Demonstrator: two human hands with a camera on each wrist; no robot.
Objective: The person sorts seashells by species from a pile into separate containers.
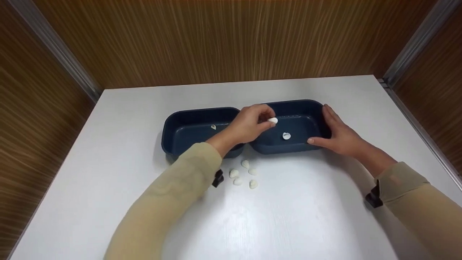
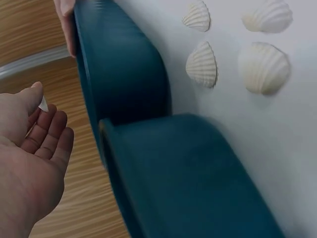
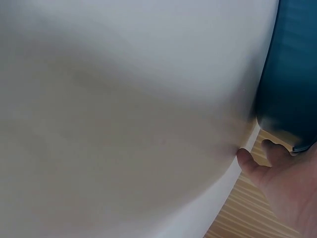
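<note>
Here, the left hand point(image 1: 249, 122) pinches a white shell point(image 1: 274, 120) above a blue bin point(image 1: 303, 124); the right hand point(image 1: 338, 134) rests straight fingers against its end.

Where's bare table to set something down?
Bare table between the loose shells and right sleeve; left of the left tub; a strip between right tub and back panel. Crowded: the tubs' join, under the left hand.

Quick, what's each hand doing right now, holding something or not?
Left hand: closed in a pinch, holding a white seashell.
Right hand: open, holding no shell, at the end of the right-hand blue bin.
</note>
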